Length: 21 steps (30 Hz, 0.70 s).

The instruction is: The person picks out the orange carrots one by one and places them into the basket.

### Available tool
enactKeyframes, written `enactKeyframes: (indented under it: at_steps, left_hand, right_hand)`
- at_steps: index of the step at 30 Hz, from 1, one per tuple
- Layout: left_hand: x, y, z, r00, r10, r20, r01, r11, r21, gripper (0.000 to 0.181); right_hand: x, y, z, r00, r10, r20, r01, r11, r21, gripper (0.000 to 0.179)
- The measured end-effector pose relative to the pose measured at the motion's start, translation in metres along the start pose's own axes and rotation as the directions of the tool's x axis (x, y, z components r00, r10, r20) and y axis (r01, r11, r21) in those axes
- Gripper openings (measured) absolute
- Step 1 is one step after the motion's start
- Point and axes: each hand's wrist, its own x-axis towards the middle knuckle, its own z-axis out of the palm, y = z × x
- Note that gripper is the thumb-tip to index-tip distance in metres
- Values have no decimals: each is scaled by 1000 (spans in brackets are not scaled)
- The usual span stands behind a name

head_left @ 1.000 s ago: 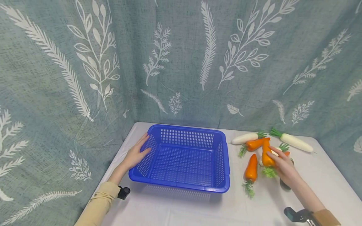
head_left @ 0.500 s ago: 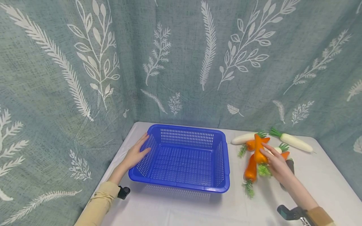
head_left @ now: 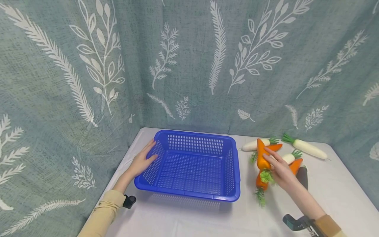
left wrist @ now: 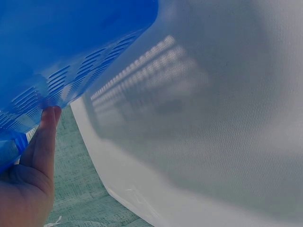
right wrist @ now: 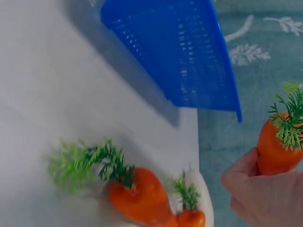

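My left hand point(head_left: 142, 163) holds the left rim of a blue plastic basket point(head_left: 195, 195), thumb over the inside. In the left wrist view, the fingers point(left wrist: 46, 137) lie straight against the basket's slotted outer wall. My right hand point(head_left: 279, 169) grips an orange carrot point(head_left: 262, 154) near its leafy end, tip pointing away from me. The green leaves point(right wrist: 291, 120) stick out above the fingers in the right wrist view. Below this carrot, a second carrot point(head_left: 262, 182) lies on the table, partly covered by it in the head view. Nothing lies inside the basket.
Around the right hand lie a third carrot point(head_left: 276, 147), another carrot point(head_left: 296, 165), a dark elongated vegetable point(head_left: 302, 177) and white radishes, one of them point(head_left: 311, 149) at the back right. A patterned green curtain point(head_left: 189, 65) hangs behind the white table point(head_left: 195, 220).
The right hand has moved left with the carrot, from above the pile's middle to over the carrot nearest the basket. The left hand and basket have stayed in place.
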Motion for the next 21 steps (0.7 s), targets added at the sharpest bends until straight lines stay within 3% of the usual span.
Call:
enactKeyframes:
  at_steps: [6, 13, 21]
  left_hand:
    - [1, 0, 1, 1000, -3, 2, 3, 1000, -5, 58]
    - [2, 0, 1, 1000, 2, -1, -2, 1000, 1, 58]
    - [0, 0, 0, 1000, 7, -4, -7, 1000, 6, 58]
  right_hand:
    - [0, 1, 13, 999, 32, -33, -33, 998, -49, 20]
    - [0, 3, 30, 998, 43, -36, -47, 991, -121, 49]
    - [1, 7, 48, 999, 43, -11, -44, 997, -61, 32]
